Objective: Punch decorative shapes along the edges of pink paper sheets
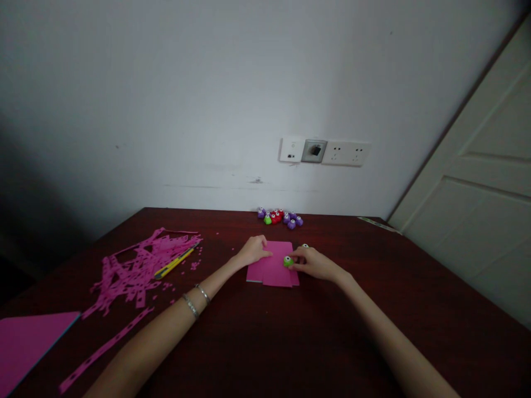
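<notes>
A small pink sheet of paper (271,269) lies on the dark wooden table (290,342). My left hand (251,250) rests on the sheet's upper left corner, fingers curled down onto it. My right hand (312,262) pinches a small green paper punch (287,261) at the sheet's right edge. Behind the right hand a second small punch (305,245) peeks out on the table.
A cluster of purple, red and green punches (280,218) sits by the wall. At the left lie a heap of pink paper strips (136,265), a yellow utility knife (174,263), and a pink sheet stack (29,342). A door (477,193) stands at the right.
</notes>
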`<action>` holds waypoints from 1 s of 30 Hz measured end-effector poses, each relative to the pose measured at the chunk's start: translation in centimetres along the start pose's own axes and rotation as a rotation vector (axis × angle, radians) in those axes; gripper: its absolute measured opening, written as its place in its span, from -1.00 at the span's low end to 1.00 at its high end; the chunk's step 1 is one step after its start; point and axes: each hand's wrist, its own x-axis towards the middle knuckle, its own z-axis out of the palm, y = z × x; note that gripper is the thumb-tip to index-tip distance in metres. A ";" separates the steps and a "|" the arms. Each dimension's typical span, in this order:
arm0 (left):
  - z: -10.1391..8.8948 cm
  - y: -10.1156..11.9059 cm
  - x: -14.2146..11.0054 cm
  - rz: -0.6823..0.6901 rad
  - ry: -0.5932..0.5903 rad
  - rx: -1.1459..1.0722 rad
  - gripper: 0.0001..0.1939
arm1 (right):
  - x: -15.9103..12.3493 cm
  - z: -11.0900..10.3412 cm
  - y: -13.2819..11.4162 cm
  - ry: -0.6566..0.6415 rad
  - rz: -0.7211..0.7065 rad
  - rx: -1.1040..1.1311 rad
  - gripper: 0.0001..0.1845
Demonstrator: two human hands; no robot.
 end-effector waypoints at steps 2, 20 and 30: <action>0.0 0.0 0.0 0.019 0.014 -0.005 -0.74 | 0.1 0.1 0.2 0.023 -0.034 0.008 -0.72; -1.2 4.8 0.3 -0.112 -0.354 -0.302 -0.62 | 1.1 0.9 0.4 -0.119 0.558 0.611 -0.52; 0.0 4.1 2.1 -0.206 -0.620 -0.193 -0.39 | 2.2 0.9 0.7 -0.252 0.624 0.604 -0.51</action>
